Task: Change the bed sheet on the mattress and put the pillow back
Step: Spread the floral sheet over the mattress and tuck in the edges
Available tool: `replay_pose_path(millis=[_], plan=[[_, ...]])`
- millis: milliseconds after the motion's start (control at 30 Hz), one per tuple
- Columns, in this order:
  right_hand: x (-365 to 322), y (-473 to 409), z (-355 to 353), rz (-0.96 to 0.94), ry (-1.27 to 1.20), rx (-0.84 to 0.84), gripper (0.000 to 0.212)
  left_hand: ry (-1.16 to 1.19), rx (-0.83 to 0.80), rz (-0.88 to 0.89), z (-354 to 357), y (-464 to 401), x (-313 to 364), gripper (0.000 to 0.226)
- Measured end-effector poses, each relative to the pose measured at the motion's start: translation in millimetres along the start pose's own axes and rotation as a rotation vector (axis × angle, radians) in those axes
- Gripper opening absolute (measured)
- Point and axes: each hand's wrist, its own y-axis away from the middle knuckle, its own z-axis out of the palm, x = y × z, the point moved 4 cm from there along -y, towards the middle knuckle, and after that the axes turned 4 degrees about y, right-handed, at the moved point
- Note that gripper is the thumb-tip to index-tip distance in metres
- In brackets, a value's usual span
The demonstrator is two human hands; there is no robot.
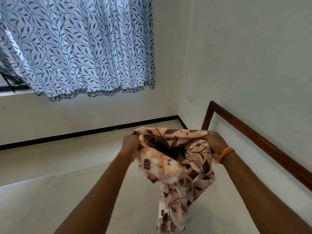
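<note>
1. Both hands hold the floral bed sheet (177,168) up in front of the person: the left hand (130,143) has its fingers curled round one stretch of the upper edge, and the right hand (213,144), with an orange wristband (225,154) at its wrist, grips another stretch, so the cloth gapes open between them like a pocket.
2. The rest of the sheet hangs down bunched and twisted, its lower end reaching toward the bare white mattress (67,200); whether it touches cannot be told.
3. No pillow is in view, so the covering step looks barely begun.
4. Risk: the hands may be holding two points that are not true corners. Spreading from there would lay the sheet skewed across the mattress.
5. Risk: the twisted hanging part could stay tangled when shaken out, leaving folds or the wrong face up.
6. Risk: the wooden bed frame (253,132) stands close on the right, beside the wall (253,56); a wide throw could drape cloth over the rail or drop it into any gap beyond it.
7. Risk: a loose grip on either side would let that edge slip, collapsing the sheet into a heap.
</note>
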Motion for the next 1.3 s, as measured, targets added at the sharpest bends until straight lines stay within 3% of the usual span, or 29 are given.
replay_pose_path(millis=[133, 200, 333, 400, 467, 567, 633, 733, 867, 967, 1067, 1167, 1233, 1300], plan=[[-11.0, -4.5, -6.4, -0.016, 0.236, -0.105, 0.013, -0.755, 0.106, 0.328, -22.2, -20.9, 37.8, 0.025], [-18.1, -0.9, 2.5, 0.005, 0.233, -0.196, 0.018, -0.895, 0.156, 0.409, -27.5, -23.1, 54.6, 0.022], [-24.5, 2.2, 14.7, 0.035, 0.125, -0.37, 0.029, -0.944, 0.192, 0.447, -33.6, -32.3, 72.0, 0.02], [-27.9, 5.9, 14.8, 0.017, 0.146, -0.435, 0.022, -0.932, 0.151, 0.434, -34.6, -33.8, 75.1, 0.024], [-29.8, 1.9, 10.0, -0.034, 0.236, -0.378, 0.015, -0.832, 0.002, 0.384, -30.9, -33.1, 71.4, 0.037], [-27.3, -13.7, -1.6, -0.116, 0.468, -0.179, 0.02, -0.623, -0.195, 0.302, -15.8, -22.6, 64.9, 0.046], [-26.8, -15.1, 4.7, -0.155, 0.588, -0.206, 0.024, -0.606, -0.254, 0.32, -0.8, -16.0, 65.9, 0.04], [-36.8, 2.1, 43.7, -0.228, 0.599, -0.36, 0.046, -0.757, -0.401, 0.414, 30.6, -0.1, 71.3, 0.038], [-49.7, 9.2, 82.0, -0.502, 0.709, -0.224, 0.012, -0.886, -0.491, 0.578, 55.4, 12.9, 81.7, 0.039], [-59.8, 10.3, 79.3, -0.557, 0.6, -0.057, 0.016, -1.016, -0.449, 0.693, 45.8, 16.4, 96.3, 0.02], [-79.8, 14.3, 74.0, -0.685, 0.582, 0.123, 0.017, -1.284, -0.304, 0.752, 27.4, 13.1, 99.0, 0.04], [-98.0, 16.6, 73.9, -0.88, 0.78, 0.183, 0.016, -1.382, -0.036, 0.73, 6.6, 9.6, 100.3, 0.022], [-101.0, 12.1, 69.8, -0.904, 0.997, 0.149, 0.041, -1.332, 0.077, 0.665, -10.2, 4.2, 99.8, 0.013], [-99.3, 2.4, 61.4, -0.863, 1.178, 0.139, 0.046, -1.268, 0.148, 0.621, -27.0, 1.1, 98.5, 0.013]])
